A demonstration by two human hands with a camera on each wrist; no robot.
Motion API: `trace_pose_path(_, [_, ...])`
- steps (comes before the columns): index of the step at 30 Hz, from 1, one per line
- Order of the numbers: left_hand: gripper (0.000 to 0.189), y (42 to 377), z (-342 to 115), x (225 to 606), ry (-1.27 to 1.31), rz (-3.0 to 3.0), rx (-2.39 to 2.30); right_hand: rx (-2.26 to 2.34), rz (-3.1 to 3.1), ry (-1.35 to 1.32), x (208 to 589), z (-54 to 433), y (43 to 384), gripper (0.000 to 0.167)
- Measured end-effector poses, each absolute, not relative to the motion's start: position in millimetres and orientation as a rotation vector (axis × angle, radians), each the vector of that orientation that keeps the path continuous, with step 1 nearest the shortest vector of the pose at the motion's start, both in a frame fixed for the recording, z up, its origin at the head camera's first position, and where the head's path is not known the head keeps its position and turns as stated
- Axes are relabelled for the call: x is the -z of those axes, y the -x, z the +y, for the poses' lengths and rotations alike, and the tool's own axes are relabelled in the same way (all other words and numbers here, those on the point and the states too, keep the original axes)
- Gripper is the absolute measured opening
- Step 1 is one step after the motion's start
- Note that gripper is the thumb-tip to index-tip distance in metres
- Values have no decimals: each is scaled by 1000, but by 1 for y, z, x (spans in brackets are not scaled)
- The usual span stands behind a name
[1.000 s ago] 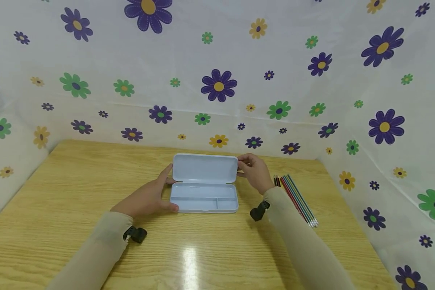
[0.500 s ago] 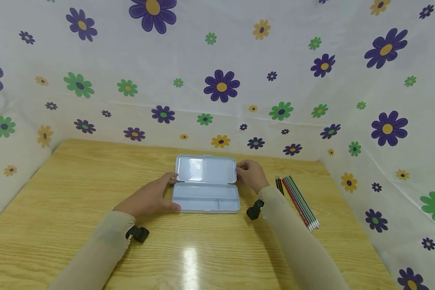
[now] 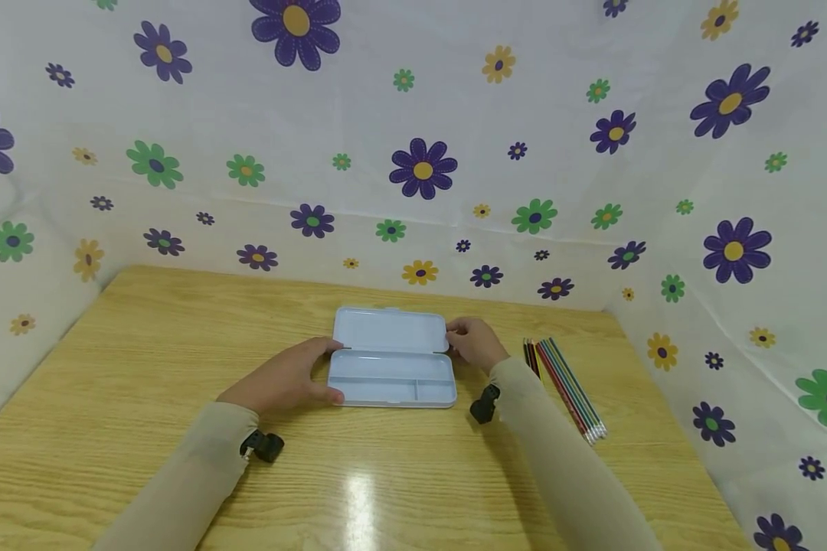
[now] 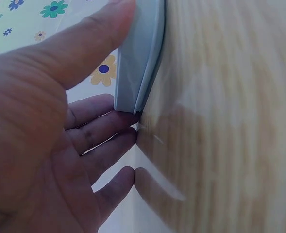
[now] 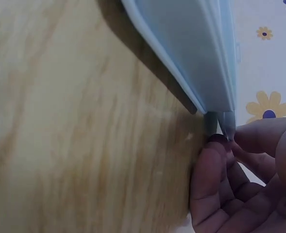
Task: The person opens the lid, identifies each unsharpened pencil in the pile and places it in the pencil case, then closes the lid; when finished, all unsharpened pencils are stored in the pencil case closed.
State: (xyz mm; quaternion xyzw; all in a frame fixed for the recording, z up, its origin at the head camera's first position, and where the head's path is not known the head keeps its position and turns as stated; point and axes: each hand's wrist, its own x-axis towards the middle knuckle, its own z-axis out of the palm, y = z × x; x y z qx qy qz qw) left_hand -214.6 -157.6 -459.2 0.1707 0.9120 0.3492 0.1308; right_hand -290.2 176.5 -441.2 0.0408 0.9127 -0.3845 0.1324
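Compared with a second ago, we're seeing the lid (image 3: 389,331) of the pale-blue pencil case (image 3: 372,367) leaning further back, lying nearly flat behind the base, and both hands are sitting lower with it. The left hand (image 3: 286,379) is spanning the base's left end with fingers fairly straight and spread, thumb touching the front corner and index finger resting by the hinge side. The right hand (image 3: 478,344) is pinching the lid's right edge between thumb and curled fingers, though the fingertips are pretty dark in the right wrist view, so we're hedging a bit there. The case itself is sitting open mid-table, toward the back of the wooden table (image 3: 179,344). Inside the base we're looking at one long rear compartment and a front row split into a longer left part and a smaller right one. The pencils (image 3: 570,390) are lying in a bunch beside the right forearm.
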Motion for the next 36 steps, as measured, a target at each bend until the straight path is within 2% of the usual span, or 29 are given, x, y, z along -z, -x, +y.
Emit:
trace_pose_path(9, [96, 216, -157, 458, -496, 2633, -1033, 1050, 2687, -84, 441, 177, 290, 33])
trace_pose_path(16, [95, 217, -157, 459, -503, 2633, -1027, 1075, 2716, -92, 439, 178, 288, 29])
trace_pose_path(21, [94, 218, -158, 461, -512, 2641, -1022, 992, 2752, 55, 427, 187, 279, 31])
trace_pose_path(29, [94, 217, -158, 462, -517, 2637, -1040, 620, 2932, 480, 398, 238, 247, 30])
trace_pose_path(36, [93, 216, -161, 463, -520, 2631, -1052, 421, 2988, 482, 389, 299, 222, 23])
